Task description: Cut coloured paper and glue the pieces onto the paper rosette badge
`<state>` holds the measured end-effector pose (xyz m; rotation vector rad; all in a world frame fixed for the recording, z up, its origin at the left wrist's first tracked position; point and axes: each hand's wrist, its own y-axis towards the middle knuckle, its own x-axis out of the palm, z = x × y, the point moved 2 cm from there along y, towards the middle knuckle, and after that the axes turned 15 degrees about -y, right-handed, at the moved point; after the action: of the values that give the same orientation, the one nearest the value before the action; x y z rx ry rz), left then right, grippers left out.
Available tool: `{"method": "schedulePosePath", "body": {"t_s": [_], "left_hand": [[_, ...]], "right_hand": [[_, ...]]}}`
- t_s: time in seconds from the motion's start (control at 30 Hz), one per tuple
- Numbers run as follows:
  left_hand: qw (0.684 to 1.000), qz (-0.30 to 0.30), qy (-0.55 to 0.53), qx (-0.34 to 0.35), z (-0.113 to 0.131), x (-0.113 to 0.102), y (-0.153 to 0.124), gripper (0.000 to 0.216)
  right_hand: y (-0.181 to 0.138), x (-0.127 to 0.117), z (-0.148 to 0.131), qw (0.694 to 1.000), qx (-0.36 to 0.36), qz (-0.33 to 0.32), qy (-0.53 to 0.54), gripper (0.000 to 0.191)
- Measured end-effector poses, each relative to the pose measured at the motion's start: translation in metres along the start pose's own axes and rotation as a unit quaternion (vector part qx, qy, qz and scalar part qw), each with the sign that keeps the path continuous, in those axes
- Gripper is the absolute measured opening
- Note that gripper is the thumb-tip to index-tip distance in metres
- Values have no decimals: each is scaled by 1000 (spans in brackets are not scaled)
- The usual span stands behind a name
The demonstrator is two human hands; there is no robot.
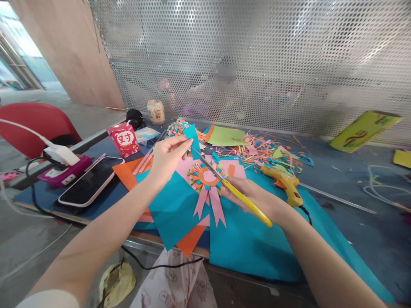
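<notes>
My left hand pinches a small teal paper piece and holds it up over the table. My right hand grips yellow-handled scissors, whose blades reach up to the lower edge of that teal piece. Under the hands lies a paper rosette with an orange ring, a coloured fringe and pink ribbon tails, resting on teal, pink and orange sheets.
A yellow glue gun lies right of the rosette, with paper scraps behind it. At left are a phone, a purple device with a white plug and a red carton. A perforated metal screen backs the table, a person behind it.
</notes>
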<state>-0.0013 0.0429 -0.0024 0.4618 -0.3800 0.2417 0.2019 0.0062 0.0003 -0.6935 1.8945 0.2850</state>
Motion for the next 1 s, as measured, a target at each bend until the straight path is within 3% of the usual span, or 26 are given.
{"method": "schedulePosePath", "body": {"t_s": [1.0], "left_hand": [[1000, -4, -6, -12, -1, 0, 0, 18]], "right_hand": [[-1, 1, 0, 1000, -4, 12, 23, 47]]}}
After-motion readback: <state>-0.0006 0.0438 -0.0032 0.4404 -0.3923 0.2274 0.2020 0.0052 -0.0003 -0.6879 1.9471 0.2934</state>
